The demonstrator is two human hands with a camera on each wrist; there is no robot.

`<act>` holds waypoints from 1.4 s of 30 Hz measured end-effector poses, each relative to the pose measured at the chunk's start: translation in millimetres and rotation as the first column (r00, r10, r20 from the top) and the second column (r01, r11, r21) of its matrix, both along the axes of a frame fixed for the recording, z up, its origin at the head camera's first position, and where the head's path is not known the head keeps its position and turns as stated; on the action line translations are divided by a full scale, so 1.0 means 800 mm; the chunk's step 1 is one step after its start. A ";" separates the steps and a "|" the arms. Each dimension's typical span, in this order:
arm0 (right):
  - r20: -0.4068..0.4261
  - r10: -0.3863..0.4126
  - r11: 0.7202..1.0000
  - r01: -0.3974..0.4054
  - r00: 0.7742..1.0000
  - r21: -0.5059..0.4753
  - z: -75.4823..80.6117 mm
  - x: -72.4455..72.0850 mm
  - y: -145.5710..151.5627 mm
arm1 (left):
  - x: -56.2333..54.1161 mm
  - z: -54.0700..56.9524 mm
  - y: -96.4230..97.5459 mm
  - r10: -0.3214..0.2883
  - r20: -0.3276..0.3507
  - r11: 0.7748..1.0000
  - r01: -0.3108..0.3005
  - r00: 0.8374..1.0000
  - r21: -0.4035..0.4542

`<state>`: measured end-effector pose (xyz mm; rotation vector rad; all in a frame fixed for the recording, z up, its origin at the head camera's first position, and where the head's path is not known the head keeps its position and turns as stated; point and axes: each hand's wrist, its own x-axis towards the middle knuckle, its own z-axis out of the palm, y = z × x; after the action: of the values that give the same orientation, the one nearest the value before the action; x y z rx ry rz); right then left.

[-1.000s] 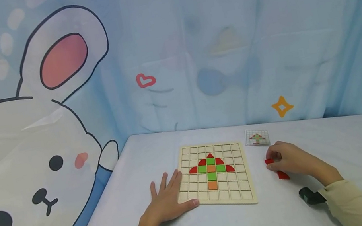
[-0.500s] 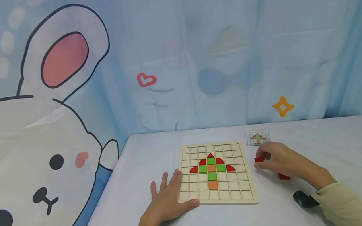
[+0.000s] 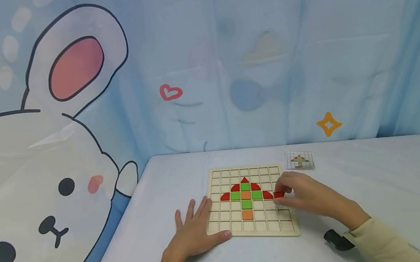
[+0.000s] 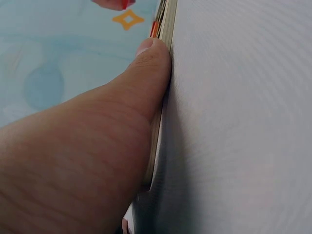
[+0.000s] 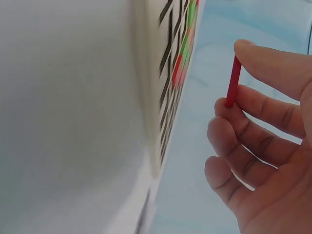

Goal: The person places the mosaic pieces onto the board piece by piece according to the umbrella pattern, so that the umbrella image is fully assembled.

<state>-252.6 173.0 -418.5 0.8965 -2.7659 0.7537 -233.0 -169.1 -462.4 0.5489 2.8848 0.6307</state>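
A wooden grid board lies on the white table, with red, green and orange tiles set in an arrow-like pattern. My left hand is spread at its left side, fingers along the left edge and thumb by the near-left corner; the left wrist view shows the thumb against the board's edge. Over the right part of the board, my right hand pinches a small red tile between thumb and fingers. In the right wrist view that tile appears edge-on and thin, apart from the board.
Behind the board's right corner lies a small picture card with a similar pattern on a grid. A blue curtain with printed figures hangs behind the table, and a printed rabbit fills the left side.
My right hand has lifted a red tile from the table and carried it left over the board. Another red piece on the table is now hidden behind that hand. My left hand stays put.
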 end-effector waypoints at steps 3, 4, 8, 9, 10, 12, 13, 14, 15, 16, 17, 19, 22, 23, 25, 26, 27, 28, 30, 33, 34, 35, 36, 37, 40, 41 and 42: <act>-0.001 0.016 1.000 -0.016 1.000 0.001 0.004 0.007 -0.014 | 0.000 0.000 0.000 -0.001 0.001 1.000 0.001 1.000 -0.001; -0.003 0.020 1.000 -0.020 1.000 0.003 0.005 0.009 -0.019 | 0.000 0.000 0.000 -0.001 0.000 1.000 0.001 1.000 -0.002; -0.033 0.035 0.999 -0.034 0.999 0.017 0.008 0.016 -0.036 | -0.001 -0.001 -0.001 -0.005 -0.002 1.000 0.005 1.000 -0.010; -0.040 0.038 0.999 -0.037 0.999 0.025 0.009 0.017 -0.040 | -0.001 -0.001 -0.001 -0.004 -0.001 1.000 0.004 1.000 -0.013; -0.044 0.042 0.999 -0.041 0.998 0.033 0.009 0.018 -0.044 | -0.002 -0.002 -0.001 -0.005 -0.001 1.000 0.005 1.000 -0.014; -0.048 0.050 0.998 -0.048 0.998 0.052 0.007 0.019 -0.053 | -0.003 -0.002 -0.001 -0.007 0.002 1.000 0.007 1.000 -0.015; -0.041 0.047 0.997 -0.045 0.998 0.065 0.007 0.019 -0.057 | -0.004 -0.003 -0.002 -0.007 0.006 1.000 0.008 1.000 -0.015; -0.032 0.048 0.996 -0.046 0.998 0.073 0.006 0.020 -0.061 | -0.004 -0.003 -0.002 -0.010 0.009 1.000 0.010 1.000 -0.013; -0.025 0.045 0.996 -0.043 0.999 0.080 0.005 0.020 -0.065 | -0.004 -0.003 -0.003 -0.012 0.012 1.000 0.012 1.000 -0.013; -0.019 0.048 0.995 -0.046 0.999 0.085 0.003 0.021 -0.069 | -0.005 -0.003 -0.003 -0.016 0.014 1.000 0.016 1.000 -0.010; -0.011 0.049 0.995 -0.048 0.999 0.088 0.002 0.021 -0.072 | -0.005 -0.003 -0.003 -0.019 0.016 1.000 0.019 1.000 -0.012; 0.005 0.055 0.995 -0.056 0.998 0.088 -0.001 0.023 -0.079 | -0.006 -0.003 -0.002 -0.024 0.021 1.000 0.025 0.999 -0.011; 0.017 0.078 0.993 -0.079 0.997 0.087 -0.004 0.024 -0.086 | -0.006 -0.003 -0.001 -0.028 0.023 0.999 0.028 0.999 -0.017; 0.016 0.083 0.992 -0.084 0.996 0.092 -0.006 0.025 -0.088 | -0.006 -0.003 -0.001 -0.027 0.024 0.999 0.027 0.999 -0.019; 0.010 0.097 0.990 -0.098 0.995 0.100 -0.008 0.026 -0.092 | -0.006 -0.003 -0.001 -0.024 0.025 0.999 0.025 0.999 -0.022; 0.004 0.103 0.989 -0.103 0.995 0.106 -0.009 0.026 -0.094 | -0.006 -0.003 -0.002 -0.022 0.025 0.999 0.022 0.999 -0.023; -0.002 0.109 0.988 -0.108 0.994 0.113 -0.010 0.025 -0.095 | -0.006 -0.003 -0.002 -0.020 0.025 1.000 0.021 0.999 -0.024; -0.014 0.117 0.986 -0.114 0.993 0.120 -0.011 0.025 -0.096 | -0.006 -0.003 -0.002 -0.019 0.025 1.000 0.020 1.000 -0.024; -0.026 0.127 0.984 -0.122 0.992 0.129 -0.012 0.025 -0.098 | -0.006 -0.003 -0.002 -0.019 0.022 0.999 0.019 1.000 -0.027; -0.035 0.128 0.982 -0.122 0.991 0.145 -0.014 0.025 -0.100 | -0.006 -0.003 -0.002 -0.018 0.021 0.999 0.019 1.000 -0.031; -0.034 0.127 0.981 -0.121 0.991 0.149 -0.014 0.026 -0.101 | -0.006 -0.003 -0.002 -0.018 0.021 0.999 0.018 1.000 -0.033; -0.028 0.126 0.981 -0.121 0.992 0.149 -0.014 0.026 -0.101 | -0.006 -0.003 -0.002 -0.018 0.020 0.999 0.018 1.000 -0.034; -0.024 0.125 0.981 -0.120 0.992 0.151 -0.014 0.026 -0.101 | -0.006 -0.003 -0.002 -0.017 0.020 0.999 0.018 1.000 -0.035; -0.017 0.122 0.981 -0.118 0.992 0.154 -0.015 0.026 -0.102 | -0.006 -0.004 -0.002 -0.017 0.019 0.999 0.018 1.000 -0.035; 0.001 0.115 0.980 -0.114 0.993 0.161 -0.014 0.027 -0.103 | -0.006 -0.004 -0.002 -0.018 0.018 0.999 0.019 1.000 -0.032; 0.004 0.114 0.980 -0.113 0.993 0.163 -0.014 0.028 -0.103 | -0.006 -0.004 -0.002 -0.019 0.018 0.999 0.019 1.000 -0.030; 0.006 0.114 0.980 -0.114 0.993 0.164 -0.014 0.028 -0.104 | -0.006 -0.004 -0.002 -0.019 0.018 0.999 0.020 1.000 -0.028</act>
<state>-230.3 90.1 -429.7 1.0936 -2.8260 0.5439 -237.6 -171.1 -465.3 0.5637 2.8638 0.5875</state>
